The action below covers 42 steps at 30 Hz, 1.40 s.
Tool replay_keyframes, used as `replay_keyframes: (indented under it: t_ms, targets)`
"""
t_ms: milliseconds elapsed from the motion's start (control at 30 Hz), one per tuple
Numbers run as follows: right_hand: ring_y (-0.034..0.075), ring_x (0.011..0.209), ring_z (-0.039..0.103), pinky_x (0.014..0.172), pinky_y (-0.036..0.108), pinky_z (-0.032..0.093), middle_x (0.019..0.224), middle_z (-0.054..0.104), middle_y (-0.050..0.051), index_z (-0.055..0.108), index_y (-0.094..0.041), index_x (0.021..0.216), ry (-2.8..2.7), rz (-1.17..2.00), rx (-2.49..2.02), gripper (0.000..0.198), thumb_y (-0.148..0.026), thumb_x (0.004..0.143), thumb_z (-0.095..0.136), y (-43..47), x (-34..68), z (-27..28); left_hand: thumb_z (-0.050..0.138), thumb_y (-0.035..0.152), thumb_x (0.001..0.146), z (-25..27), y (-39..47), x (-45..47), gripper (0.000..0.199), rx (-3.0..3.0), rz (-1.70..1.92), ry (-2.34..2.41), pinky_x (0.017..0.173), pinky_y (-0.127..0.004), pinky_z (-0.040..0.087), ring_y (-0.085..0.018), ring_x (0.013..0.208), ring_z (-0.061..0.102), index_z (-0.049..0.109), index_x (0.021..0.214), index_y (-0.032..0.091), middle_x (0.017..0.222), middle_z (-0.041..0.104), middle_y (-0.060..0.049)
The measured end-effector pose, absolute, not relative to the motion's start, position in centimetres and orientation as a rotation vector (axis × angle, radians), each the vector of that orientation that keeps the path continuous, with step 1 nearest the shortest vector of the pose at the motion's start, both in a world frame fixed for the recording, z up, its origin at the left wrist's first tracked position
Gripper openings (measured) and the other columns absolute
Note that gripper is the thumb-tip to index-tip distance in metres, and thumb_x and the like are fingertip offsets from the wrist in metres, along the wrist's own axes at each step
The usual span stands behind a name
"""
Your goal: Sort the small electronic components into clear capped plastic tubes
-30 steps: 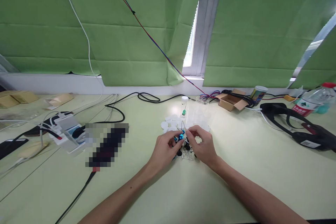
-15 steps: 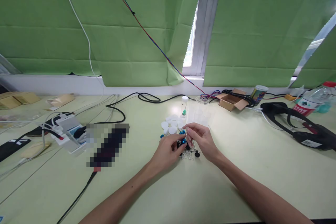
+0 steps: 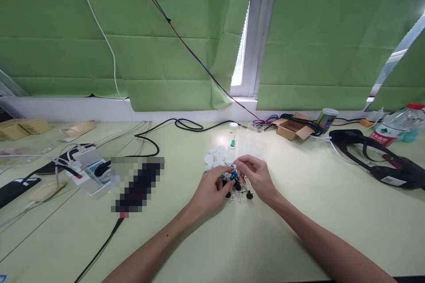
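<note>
My left hand [image 3: 212, 188] is curled with thumb and fingers closed around a small shiny blue piece [image 3: 234, 176]. Against it, my right hand [image 3: 257, 177] pinches at the same spot; a thin pale stem seems to run between the fingertips, too small to name. Under the hands lie thin metal pins [image 3: 235, 200] and several black parts, one a round black head [image 3: 249, 194] beside my right hand. White round caps [image 3: 208, 159] are scattered just beyond the left hand. Farther back, a small green piece [image 3: 233, 143] sits below a white cap [image 3: 233, 126].
Clear plastic tubes [image 3: 251, 146] stand or lie behind the hands. An open cardboard box [image 3: 292, 129], a can [image 3: 327, 119], a black headset [image 3: 381, 159] and a bottle [image 3: 395, 126] are at right. A power strip [image 3: 89, 168] and cables are at left.
The blue piece has shifted slightly up and right between my fingertips. Both hands stay close together in nearly the same place; the view has moved a little.
</note>
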State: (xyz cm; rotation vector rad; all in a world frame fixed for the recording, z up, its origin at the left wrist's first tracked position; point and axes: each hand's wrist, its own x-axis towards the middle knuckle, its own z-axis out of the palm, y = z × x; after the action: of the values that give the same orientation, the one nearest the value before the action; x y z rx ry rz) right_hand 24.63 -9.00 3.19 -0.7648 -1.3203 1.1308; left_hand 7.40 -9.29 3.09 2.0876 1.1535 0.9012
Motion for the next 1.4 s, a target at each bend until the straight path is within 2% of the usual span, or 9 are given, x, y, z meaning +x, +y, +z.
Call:
replay_keyframes:
  t_ms: [100,233,300,400,533,700,933,1200,1400]
  targets:
    - [0.01,0.045,0.049,0.043,0.024,0.042,0.059,0.054,-0.004,0.064,-0.018,0.082,-1.296,1.102,-0.77,0.024,-0.041,0.085,0.068,-9.0,24.6,3.0,0.056,0.033,0.088,3.0,-8.9,7.2,0.027,2.072,0.985,1.136,0.055,-0.023,0.039,-0.011,0.06,0.049,0.067,0.111,0.023,0.098,0.067,-0.003]
    - [0.011,0.045,0.049,0.042,0.025,0.042,0.058,0.054,-0.003,0.063,-0.018,0.081,-1.316,1.028,-0.807,0.026,-0.043,0.086,0.067,-9.1,24.5,2.9,0.055,0.039,0.089,2.8,-8.4,6.9,0.026,1.987,1.08,1.233,0.052,-0.022,0.034,-0.01,0.051,0.038,0.067,0.1,0.02,0.055,0.043,0.006]
    - [0.011,0.045,0.049,0.043,0.025,0.042,0.058,0.053,-0.003,0.062,-0.018,0.081,-1.339,0.978,-0.826,0.027,-0.044,0.087,0.066,-9.2,24.5,2.9,0.051,0.041,0.091,2.7,-8.2,6.8,0.028,2.004,1.09,1.279,0.052,-0.022,0.032,-0.01,0.049,0.034,0.067,0.099,0.019,0.05,0.034,0.008]
    - [0.011,0.046,0.049,0.044,0.024,0.042,0.057,0.053,-0.003,0.063,-0.018,0.081,-1.401,0.869,-0.859,0.025,-0.041,0.089,0.062,-9.4,24.5,2.8,0.042,0.036,0.096,2.8,-8.2,6.6,0.031,2.045,1.098,1.334,0.053,-0.023,0.035,-0.01,0.049,0.04,0.065,0.108,0.02,0.054,0.044,0.006]
    - [0.011,0.049,0.05,0.048,0.025,0.043,0.058,0.054,-0.003,0.062,-0.019,0.079,-1.534,0.641,-0.886,0.023,-0.037,0.092,0.058,-9.7,24.4,2.6,0.032,0.021,0.096,2.7,-8.5,6.8,0.035,2.206,1.121,1.248,0.062,-0.024,0.045,-0.011,0.061,0.054,0.059,0.119,0.021,0.088,0.065,-0.002]
    - [0.011,0.05,0.049,0.052,0.025,0.043,0.059,0.055,-0.002,0.061,-0.019,0.08,-1.623,0.518,-0.854,0.021,-0.033,0.094,0.053,-9.9,24.4,2.6,0.037,0.022,0.097,2.8,-8.8,7.7,0.027,2.324,1.2,1.216,0.07,-0.027,0.05,-0.016,0.084,0.061,0.058,0.113,0.021,0.106,0.063,-0.007]
    - [0.012,0.052,0.046,0.053,0.025,0.042,0.061,0.055,-0.002,0.058,-0.019,0.076,-1.631,0.476,-0.855,0.023,-0.031,0.095,0.051,-10.0,24.5,2.7,0.037,0.022,0.098,5.1,-6.7,9.2,0.031,2.464,1.205,1.265,0.071,-0.03,0.05,-0.019,0.091,0.06,0.053,0.125,0.022,0.111,0.058,-0.009]
    - [0.012,0.054,0.048,0.054,0.025,0.043,0.063,0.058,0.0,0.057,-0.019,0.075,-1.663,0.427,-0.859,0.025,-0.031,0.095,0.05,-10.0,24.3,2.6,0.055,0.024,0.091,6.3,-2.6,11.0,0.03,2.473,1.145,1.169,0.09,-0.038,0.049,-0.024,0.113,0.052,0.059,0.121,0.026,0.12,0.053,-0.009]
    - [0.012,0.053,0.047,0.053,0.025,0.042,0.063,0.058,0.0,0.057,-0.019,0.074,-1.677,0.437,-0.837,0.025,-0.029,0.095,0.049,-10.2,24.2,2.6,0.058,0.023,0.087,5.4,-2.3,11.6,0.018,2.423,1.106,1.175,0.093,-0.04,0.046,-0.024,0.107,0.054,0.059,0.105,0.023,0.111,0.06,-0.006]
